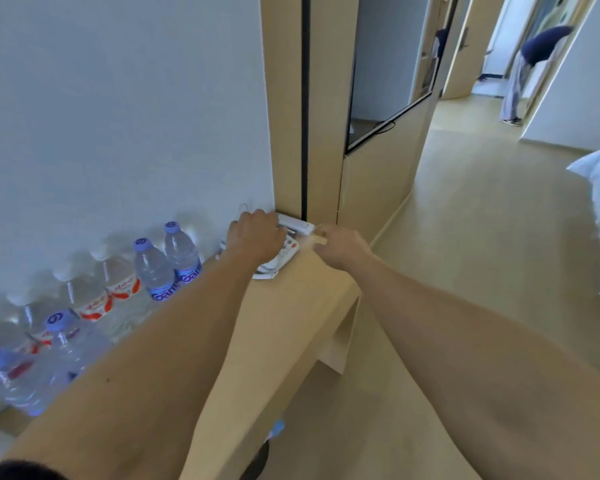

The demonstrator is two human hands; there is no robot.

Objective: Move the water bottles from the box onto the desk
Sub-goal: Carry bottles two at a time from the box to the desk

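The left hand curls over something white at the far end of the worktop (what it grips is hidden). The right hand, blurred, reaches just beside it; its fingers cannot be read. The water bottles stand in rows along the wall on the worktop's left.

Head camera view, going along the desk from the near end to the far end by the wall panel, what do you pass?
Purple-capped bottle → red-labelled bottles → two purple-labelled bottles → left hand over a white object.
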